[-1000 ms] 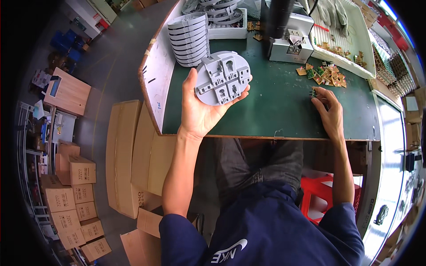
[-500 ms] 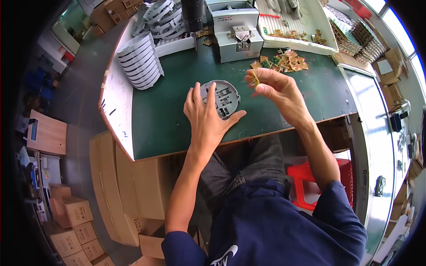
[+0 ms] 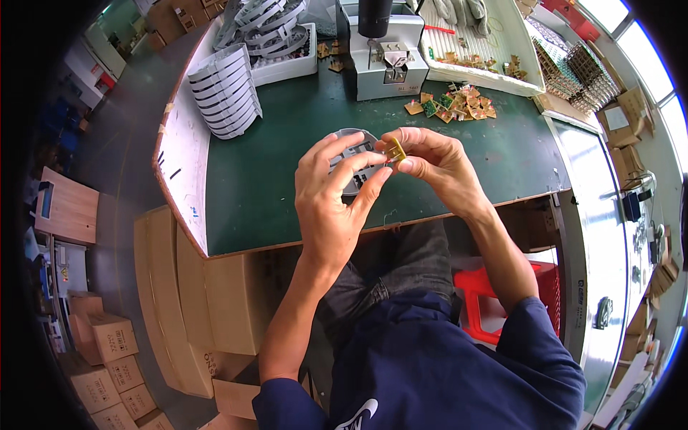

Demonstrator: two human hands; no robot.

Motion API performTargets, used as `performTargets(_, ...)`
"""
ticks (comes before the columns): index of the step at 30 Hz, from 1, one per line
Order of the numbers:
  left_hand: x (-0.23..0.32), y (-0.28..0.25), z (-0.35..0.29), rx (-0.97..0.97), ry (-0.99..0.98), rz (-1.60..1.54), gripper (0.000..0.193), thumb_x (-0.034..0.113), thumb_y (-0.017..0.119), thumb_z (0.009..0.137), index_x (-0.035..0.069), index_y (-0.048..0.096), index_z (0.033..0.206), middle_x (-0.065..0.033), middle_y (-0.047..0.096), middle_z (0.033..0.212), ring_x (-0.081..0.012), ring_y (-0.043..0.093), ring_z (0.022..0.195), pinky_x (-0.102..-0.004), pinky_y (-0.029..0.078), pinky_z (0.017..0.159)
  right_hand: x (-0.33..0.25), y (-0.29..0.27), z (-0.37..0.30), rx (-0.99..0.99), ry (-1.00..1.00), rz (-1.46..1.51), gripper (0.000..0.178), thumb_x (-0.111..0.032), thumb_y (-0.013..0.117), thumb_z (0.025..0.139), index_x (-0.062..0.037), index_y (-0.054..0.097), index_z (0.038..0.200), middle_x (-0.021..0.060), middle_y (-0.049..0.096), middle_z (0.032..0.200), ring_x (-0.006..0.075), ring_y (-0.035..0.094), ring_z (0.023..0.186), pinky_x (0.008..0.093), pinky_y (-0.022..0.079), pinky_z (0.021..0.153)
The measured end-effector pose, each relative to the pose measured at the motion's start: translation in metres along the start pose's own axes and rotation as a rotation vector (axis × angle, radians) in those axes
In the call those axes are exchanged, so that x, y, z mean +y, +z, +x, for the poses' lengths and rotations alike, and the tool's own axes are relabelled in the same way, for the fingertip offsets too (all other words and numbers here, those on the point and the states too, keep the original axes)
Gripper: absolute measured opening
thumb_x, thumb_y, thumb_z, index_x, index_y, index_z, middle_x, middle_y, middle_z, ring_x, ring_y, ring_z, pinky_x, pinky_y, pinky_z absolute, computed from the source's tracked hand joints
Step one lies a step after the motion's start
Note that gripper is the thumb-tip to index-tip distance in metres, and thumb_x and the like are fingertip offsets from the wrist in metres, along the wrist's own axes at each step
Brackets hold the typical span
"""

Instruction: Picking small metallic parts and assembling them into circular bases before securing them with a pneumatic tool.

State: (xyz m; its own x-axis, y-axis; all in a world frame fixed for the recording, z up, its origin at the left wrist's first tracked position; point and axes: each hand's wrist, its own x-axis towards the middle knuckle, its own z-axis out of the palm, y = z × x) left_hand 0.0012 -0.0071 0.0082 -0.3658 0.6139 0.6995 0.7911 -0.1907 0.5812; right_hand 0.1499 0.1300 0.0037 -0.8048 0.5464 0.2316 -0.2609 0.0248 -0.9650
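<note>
Between the thumb and fingers of my right hand [image 3: 443,170], a small yellowish-brown circuit board [image 3: 396,149] stands on edge with metal pins facing left. My left hand [image 3: 331,197] hovers over a round grey plastic housing [image 3: 357,180] on the green table. Its fingers are apart and curved, with the index fingertip and thumb close to the board's pins; whether they touch cannot be made out. The left fingers cover much of the housing; some slots and dark parts show between them.
Behind my right hand lies a pile of small circuit boards [image 3: 469,104]. A grey-white fixture [image 3: 387,82] stands beneath a black cylinder [image 3: 375,18]. Stacked grey curved parts [image 3: 226,93] are at the left, by the white side wall [image 3: 183,168]. A white foam tray [image 3: 494,77] sits far right.
My right hand has brought the circuit board left and down, towards the housing. My left hand has lifted its fingers from the housing and turned them towards the board. The view has shifted slightly.
</note>
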Motion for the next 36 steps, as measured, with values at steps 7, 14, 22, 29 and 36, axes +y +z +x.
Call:
performTargets(7, -0.006, 0.004, -0.006, 0.027, 0.060, 0.069, 0.017, 0.017, 0.084, 0.083, 0.017, 0.078, 0.099, 0.0030, 0.070, 0.119, -0.0297, 0.059, 0.120, -0.0427, 0.049, 0.100, 0.007, 0.008, -0.003, 0.016, -0.024, -0.016, 0.037, -0.006, 0.074, 0.093, -0.0010, 0.066, 0.129, 0.0103, 0.072, 0.123, 0.0184, 0.066, 0.117, 0.0363, 0.051, 0.107)
performTargets(14, -0.008, -0.003, -0.002, -0.009, -0.042, -0.031, 0.024, 0.015, 0.083, 0.086, 0.012, 0.078, 0.109, -0.0043, 0.071, 0.120, -0.0302, 0.059, 0.124, -0.0418, 0.050, 0.102, 0.004, 0.010, -0.003, 0.070, -0.013, -0.092, 0.036, -0.006, 0.072, 0.095, -0.0005, 0.065, 0.130, 0.0075, 0.072, 0.121, 0.0145, 0.065, 0.113, 0.0330, 0.051, 0.104)
performTargets(22, -0.052, 0.000, -0.011, -0.177, -0.047, 0.236, 0.118, 0.059, 0.091, 0.064, -0.010, 0.041, 0.145, -0.0287, 0.049, 0.143, -0.0436, 0.046, 0.133, -0.0530, 0.040, 0.111, -0.003, 0.009, 0.049, -0.009, -0.360, -1.060, 0.033, -0.008, 0.074, 0.089, -0.0051, 0.072, 0.121, 0.0132, 0.072, 0.110, 0.0297, 0.068, 0.103, 0.0380, 0.054, 0.089)
performTargets(29, -0.055, 0.015, -0.016, -0.201, -0.126, 0.171, 0.106, 0.043, 0.095, 0.067, -0.009, 0.043, 0.144, -0.0248, 0.050, 0.143, -0.0422, 0.047, 0.130, -0.0506, 0.042, 0.110, 0.020, 0.011, 0.079, -0.217, -0.384, -1.177, 0.030, -0.007, 0.073, 0.088, -0.0015, 0.071, 0.117, 0.0164, 0.070, 0.113, 0.0354, 0.067, 0.106, 0.0432, 0.057, 0.090)
performTargets(36, -0.055, 0.013, -0.017, -0.190, -0.159, 0.132, 0.104, 0.038, 0.096, 0.066, -0.008, 0.044, 0.143, -0.0248, 0.051, 0.143, -0.0418, 0.048, 0.130, -0.0496, 0.046, 0.108, 0.021, 0.017, 0.083, -0.269, -0.323, -1.217, 0.032, -0.003, 0.072, 0.087, 0.0008, 0.070, 0.119, 0.0174, 0.069, 0.111, 0.0372, 0.071, 0.097, 0.0416, 0.059, 0.083)
